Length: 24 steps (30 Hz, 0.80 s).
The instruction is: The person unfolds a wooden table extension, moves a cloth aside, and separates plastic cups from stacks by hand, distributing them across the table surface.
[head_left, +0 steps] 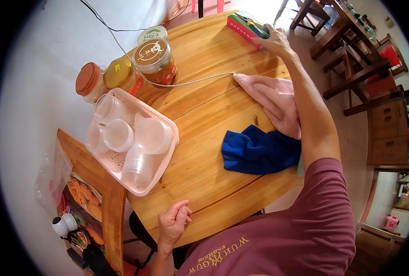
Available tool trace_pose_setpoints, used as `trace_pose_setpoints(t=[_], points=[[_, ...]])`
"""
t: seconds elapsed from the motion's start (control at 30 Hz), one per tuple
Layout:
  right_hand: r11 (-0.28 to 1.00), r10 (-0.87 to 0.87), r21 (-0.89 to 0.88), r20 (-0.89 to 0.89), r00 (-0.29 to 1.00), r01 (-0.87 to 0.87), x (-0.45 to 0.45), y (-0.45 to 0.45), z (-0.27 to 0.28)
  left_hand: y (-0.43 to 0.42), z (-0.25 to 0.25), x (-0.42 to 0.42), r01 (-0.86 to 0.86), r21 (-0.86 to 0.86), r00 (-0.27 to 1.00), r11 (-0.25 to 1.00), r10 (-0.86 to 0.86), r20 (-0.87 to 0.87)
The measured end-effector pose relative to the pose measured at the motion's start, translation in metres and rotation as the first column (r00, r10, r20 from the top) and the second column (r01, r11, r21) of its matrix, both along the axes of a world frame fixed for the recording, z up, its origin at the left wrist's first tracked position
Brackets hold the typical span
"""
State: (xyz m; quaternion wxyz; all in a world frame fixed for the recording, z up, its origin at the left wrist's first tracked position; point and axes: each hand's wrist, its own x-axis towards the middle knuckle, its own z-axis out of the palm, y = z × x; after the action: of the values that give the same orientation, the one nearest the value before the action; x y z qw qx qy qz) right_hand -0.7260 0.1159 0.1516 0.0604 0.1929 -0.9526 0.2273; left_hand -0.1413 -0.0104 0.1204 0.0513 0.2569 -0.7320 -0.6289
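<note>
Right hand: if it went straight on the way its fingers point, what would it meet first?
The red and green box; the right hand seems to be touching its end, though exact contact is unclear.

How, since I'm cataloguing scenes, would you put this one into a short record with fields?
Right hand: on one end of the box; firmness of grip unclear
Left hand: loosely curled near the table edge; nothing visible in it
Table: wooden
Cloths: blue cloth, pink cloth, both rumpled, near the right arm
Tray: pink, holding clear cups
Beyond tray: orange-lidded jar, yellow-lidded jar, brown-lidded tub
Cord: white, reaching the pink cloth's tip
</note>
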Motion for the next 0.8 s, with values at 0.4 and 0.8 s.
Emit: trace_pose_setpoints(t=[0.4,0.8], points=[[0.965,0.254,0.058,0.043,0.966,-0.256,0.055,0.055,0.034,-0.001,-0.002,0.001,0.014,0.028,0.999,1.000,-0.013,-0.038],[0.896,0.412,0.145,0.082,0.907,-0.420,0.197,0.135,0.045,-0.002,-0.007,0.003,0.038,0.014,0.994,0.999,-0.036,-0.100]])
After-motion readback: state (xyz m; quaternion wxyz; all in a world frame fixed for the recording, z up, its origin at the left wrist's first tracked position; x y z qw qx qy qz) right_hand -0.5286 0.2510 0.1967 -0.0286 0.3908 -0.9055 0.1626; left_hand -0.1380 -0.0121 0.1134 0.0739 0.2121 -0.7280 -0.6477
